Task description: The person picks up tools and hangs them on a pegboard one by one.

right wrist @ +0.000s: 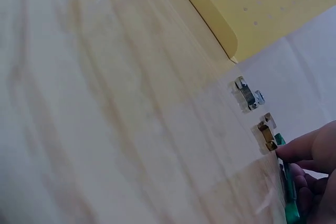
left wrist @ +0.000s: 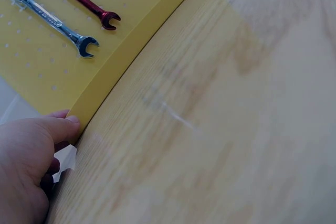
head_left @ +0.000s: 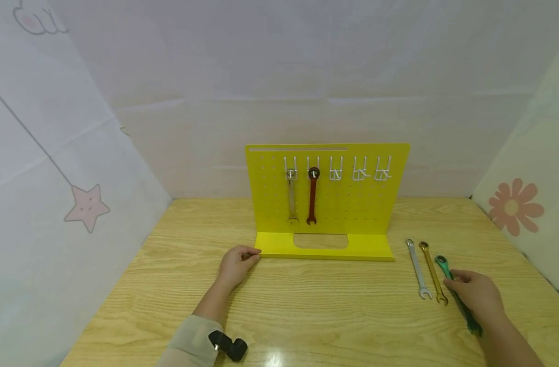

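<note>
My left hand [head_left: 235, 266] pinches the front left corner of a yellow pegboard stand [head_left: 325, 253] between thumb and fingers. Two combination wrenches hang on the board's hooks: a silver wrench [head_left: 292, 200] and a red wrench [head_left: 312, 199], with open ends down. At the right, my right hand [head_left: 478, 295] grips a green ratchet wrench [head_left: 442, 262] around its middle; part of the shaft is hidden by the fingers. Just left of it lie a gold wrench [head_left: 432, 272] and another silver wrench [head_left: 417, 267], side by side on the table.
Three bare white hooks, such as the middle hook [head_left: 336, 174], sit on the board's right half. The wooden table [head_left: 316, 316] stretches in front of the stand. A pale cloth backdrop [head_left: 206, 127] surrounds the table's back and sides.
</note>
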The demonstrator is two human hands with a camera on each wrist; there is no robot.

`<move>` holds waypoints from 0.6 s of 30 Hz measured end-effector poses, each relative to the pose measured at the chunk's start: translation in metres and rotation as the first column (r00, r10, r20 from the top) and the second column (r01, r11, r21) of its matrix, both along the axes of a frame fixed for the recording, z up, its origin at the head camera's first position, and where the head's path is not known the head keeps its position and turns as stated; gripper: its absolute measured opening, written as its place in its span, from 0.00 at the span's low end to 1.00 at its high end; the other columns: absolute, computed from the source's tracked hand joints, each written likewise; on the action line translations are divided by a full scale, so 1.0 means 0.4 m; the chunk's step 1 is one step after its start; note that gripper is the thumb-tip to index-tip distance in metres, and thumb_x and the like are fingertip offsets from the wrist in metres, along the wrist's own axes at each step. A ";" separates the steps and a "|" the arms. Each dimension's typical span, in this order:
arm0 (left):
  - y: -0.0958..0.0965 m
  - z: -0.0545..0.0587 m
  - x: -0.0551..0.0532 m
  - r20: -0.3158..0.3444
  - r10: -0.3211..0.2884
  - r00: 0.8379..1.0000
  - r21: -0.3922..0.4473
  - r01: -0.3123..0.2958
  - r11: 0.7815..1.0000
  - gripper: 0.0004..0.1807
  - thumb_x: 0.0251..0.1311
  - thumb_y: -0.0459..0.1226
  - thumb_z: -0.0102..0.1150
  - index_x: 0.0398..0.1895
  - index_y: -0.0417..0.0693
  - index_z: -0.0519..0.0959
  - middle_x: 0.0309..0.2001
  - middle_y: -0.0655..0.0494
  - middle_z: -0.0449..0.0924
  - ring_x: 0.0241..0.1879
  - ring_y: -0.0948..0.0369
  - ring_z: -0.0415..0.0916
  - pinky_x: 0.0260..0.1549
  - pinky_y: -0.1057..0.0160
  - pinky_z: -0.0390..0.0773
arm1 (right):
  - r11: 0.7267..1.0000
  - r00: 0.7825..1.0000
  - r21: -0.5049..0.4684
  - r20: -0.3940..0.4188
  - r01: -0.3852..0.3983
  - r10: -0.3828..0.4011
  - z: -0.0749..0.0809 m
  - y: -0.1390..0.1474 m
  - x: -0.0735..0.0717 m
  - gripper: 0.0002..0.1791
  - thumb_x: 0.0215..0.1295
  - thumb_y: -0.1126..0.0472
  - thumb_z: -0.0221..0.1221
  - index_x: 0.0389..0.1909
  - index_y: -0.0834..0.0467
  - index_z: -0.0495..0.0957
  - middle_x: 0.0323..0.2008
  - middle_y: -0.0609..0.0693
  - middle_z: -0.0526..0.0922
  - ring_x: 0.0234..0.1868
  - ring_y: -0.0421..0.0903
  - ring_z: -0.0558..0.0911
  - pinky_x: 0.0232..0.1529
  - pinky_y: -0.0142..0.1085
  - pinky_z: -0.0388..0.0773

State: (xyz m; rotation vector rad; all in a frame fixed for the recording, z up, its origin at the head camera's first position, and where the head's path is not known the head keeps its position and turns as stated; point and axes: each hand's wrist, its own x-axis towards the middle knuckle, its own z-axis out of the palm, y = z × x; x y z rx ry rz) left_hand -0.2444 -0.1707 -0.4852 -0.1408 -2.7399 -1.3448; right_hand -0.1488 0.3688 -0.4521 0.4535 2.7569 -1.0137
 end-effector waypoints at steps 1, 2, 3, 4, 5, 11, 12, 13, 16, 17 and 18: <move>0.000 0.000 0.000 0.002 -0.001 1.000 0.003 0.001 1.000 0.07 0.62 0.37 0.64 0.40 0.50 0.87 0.46 0.51 0.84 0.49 0.52 0.79 0.51 0.49 0.77 | 1.000 1.000 0.008 -0.004 -0.001 0.001 0.000 -0.002 0.001 0.39 0.69 0.43 0.55 0.65 0.72 0.63 0.59 0.76 0.70 0.55 0.74 0.71 0.47 0.57 0.75; 0.000 0.000 0.000 0.003 -0.001 1.000 0.003 0.001 1.000 0.07 0.62 0.37 0.64 0.40 0.50 0.87 0.46 0.51 0.84 0.49 0.52 0.79 0.51 0.49 0.77 | 1.000 1.000 0.019 -0.008 -0.006 0.006 0.002 -0.003 0.002 0.38 0.70 0.44 0.55 0.65 0.72 0.63 0.58 0.76 0.71 0.54 0.74 0.71 0.46 0.57 0.75; 0.000 0.000 0.001 0.005 -0.001 1.000 0.004 0.001 1.000 0.07 0.62 0.37 0.64 0.40 0.50 0.87 0.46 0.51 0.84 0.49 0.52 0.79 0.51 0.49 0.77 | 1.000 1.000 0.028 -0.014 -0.010 0.010 0.003 -0.004 0.003 0.37 0.71 0.45 0.54 0.65 0.72 0.63 0.58 0.75 0.72 0.54 0.74 0.71 0.46 0.57 0.74; 0.000 0.000 0.001 0.007 0.000 1.000 0.004 0.000 1.000 0.07 0.62 0.37 0.65 0.40 0.50 0.87 0.46 0.51 0.84 0.49 0.52 0.78 0.51 0.49 0.77 | 0.999 1.000 0.040 -0.022 -0.015 0.016 0.004 -0.005 0.004 0.36 0.71 0.46 0.54 0.65 0.72 0.64 0.57 0.75 0.72 0.54 0.74 0.72 0.46 0.58 0.74; 0.000 -0.001 0.000 0.006 0.002 1.000 0.004 -0.002 1.000 0.07 0.62 0.37 0.65 0.40 0.50 0.87 0.46 0.51 0.84 0.49 0.52 0.78 0.51 0.50 0.77 | 0.999 0.999 0.042 -0.029 -0.015 0.016 0.005 -0.006 0.005 0.35 0.72 0.46 0.53 0.65 0.72 0.64 0.57 0.75 0.72 0.54 0.74 0.71 0.46 0.58 0.74; 0.000 -0.002 -0.002 -0.003 0.004 1.000 0.004 -0.004 1.000 0.07 0.61 0.37 0.65 0.40 0.50 0.87 0.46 0.52 0.84 0.48 0.53 0.79 0.50 0.50 0.77 | 1.000 0.999 0.000 -0.049 0.004 -0.004 0.004 -0.005 0.007 0.35 0.72 0.46 0.53 0.66 0.71 0.63 0.60 0.75 0.70 0.58 0.75 0.68 0.54 0.66 0.68; 0.000 -0.003 -0.003 -0.005 0.003 1.000 0.004 -0.003 1.000 0.07 0.61 0.37 0.65 0.40 0.50 0.87 0.46 0.52 0.84 0.48 0.53 0.79 0.50 0.51 0.78 | 1.000 0.999 -0.010 -0.051 0.010 -0.010 0.003 -0.005 0.006 0.35 0.71 0.46 0.53 0.66 0.70 0.63 0.60 0.74 0.71 0.59 0.75 0.67 0.54 0.67 0.67; 0.000 -0.003 -0.003 -0.005 0.003 1.000 0.003 -0.003 1.000 0.07 0.61 0.38 0.65 0.40 0.50 0.87 0.46 0.52 0.84 0.48 0.54 0.79 0.50 0.51 0.78 | 1.000 0.998 -0.020 -0.053 0.018 -0.019 0.002 -0.005 0.005 0.35 0.71 0.46 0.53 0.66 0.70 0.63 0.61 0.73 0.71 0.59 0.75 0.67 0.55 0.67 0.66; 0.000 -0.003 -0.004 -0.003 0.002 1.000 0.005 -0.002 1.000 0.07 0.61 0.38 0.65 0.40 0.51 0.87 0.45 0.52 0.84 0.48 0.54 0.79 0.50 0.51 0.78 | 0.998 0.998 -0.050 -0.054 0.034 -0.036 0.002 -0.006 0.001 0.37 0.71 0.44 0.53 0.67 0.70 0.62 0.61 0.73 0.70 0.60 0.74 0.67 0.56 0.66 0.66; 0.000 -0.002 -0.004 -0.002 0.002 1.000 0.007 -0.002 1.000 0.07 0.61 0.38 0.65 0.41 0.51 0.87 0.46 0.52 0.84 0.48 0.54 0.79 0.50 0.51 0.78 | 0.998 0.998 -0.057 -0.054 0.034 -0.037 0.002 -0.008 0.001 0.37 0.71 0.44 0.53 0.67 0.69 0.62 0.62 0.73 0.69 0.60 0.74 0.66 0.56 0.66 0.66; 0.000 -0.002 -0.005 -0.001 0.002 1.000 0.009 -0.002 1.000 0.07 0.61 0.38 0.65 0.40 0.51 0.87 0.45 0.52 0.84 0.48 0.54 0.79 0.50 0.51 0.78 | 0.997 0.998 -0.069 -0.054 0.037 -0.040 0.004 -0.009 0.000 0.37 0.72 0.44 0.52 0.68 0.69 0.61 0.63 0.74 0.68 0.60 0.74 0.66 0.56 0.66 0.67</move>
